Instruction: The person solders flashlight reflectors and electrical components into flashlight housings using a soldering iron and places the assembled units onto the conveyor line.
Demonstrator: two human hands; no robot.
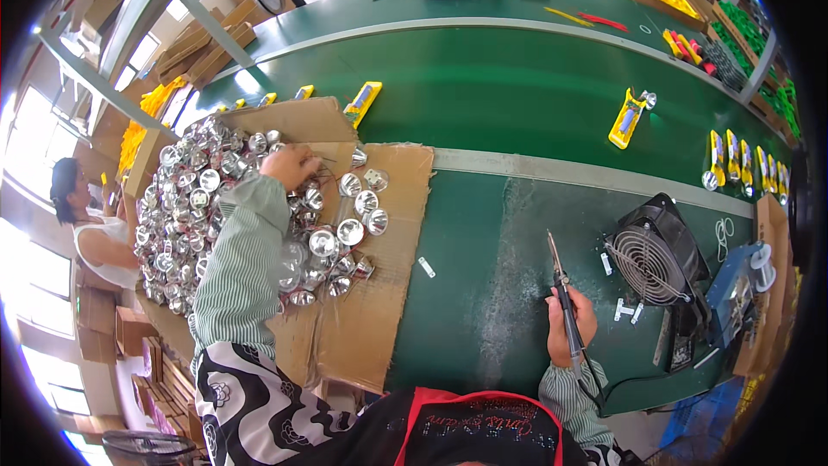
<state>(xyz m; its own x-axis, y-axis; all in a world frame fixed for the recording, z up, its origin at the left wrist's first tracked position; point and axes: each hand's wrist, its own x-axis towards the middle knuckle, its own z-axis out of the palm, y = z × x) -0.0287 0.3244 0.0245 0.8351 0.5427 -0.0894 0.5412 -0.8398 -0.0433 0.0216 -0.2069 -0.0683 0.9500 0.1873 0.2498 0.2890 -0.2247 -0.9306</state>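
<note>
While my right fingers are wrapped snugly around the slim black handle of a soldering iron, its thin metal tip pointing away from me above the scuffed, matte green table, my left fingers are bent and nearly together at the reflector cups; whether they grip anything, I cannot tell. Cups: glossy, silvery, round-mouthed, heaped on creased brown cardboard to my left. Right of the iron: black fan, ringed wire guard. Small flat white strips lie scattered.
</note>
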